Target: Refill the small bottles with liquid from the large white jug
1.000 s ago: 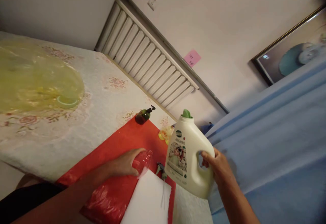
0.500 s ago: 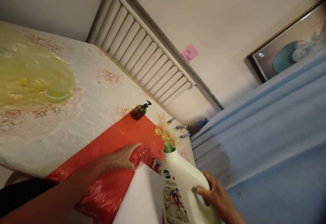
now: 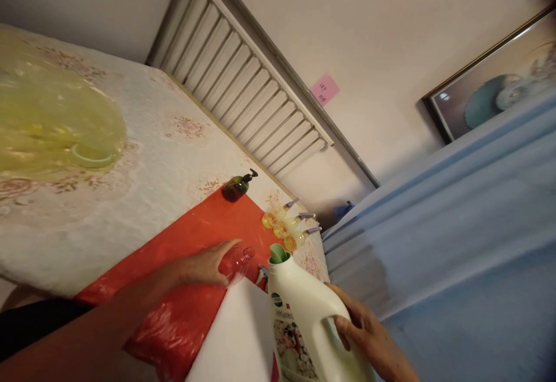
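Note:
My left hand (image 3: 208,266) is closed round a clear plastic bottle (image 3: 237,263), whose open neck points up and to the right above a red plastic sheet (image 3: 186,237). My right hand (image 3: 360,330) grips the handle of a large cream detergent jug (image 3: 299,307). The jug's cap is off, and a green pour spout (image 3: 278,253) shows in its mouth, a little right of the bottle's neck. Partly hidden behind the jug is a spray trigger (image 3: 262,274). A white flat-topped block (image 3: 234,335) lies between bottle and jug.
Several spray bottles of yellow liquid (image 3: 280,226) stand past the jug. A dark green pump bottle (image 3: 235,188) is at the sheet's far edge. A yellow plastic bag (image 3: 56,116) lies at left on the flowered tablecloth (image 3: 160,168). Blue curtain (image 3: 434,214) hangs at right.
The jug has moved slightly left, bringing its spout nearer the bottle's neck. My left hand still holds the bottle in almost the same place.

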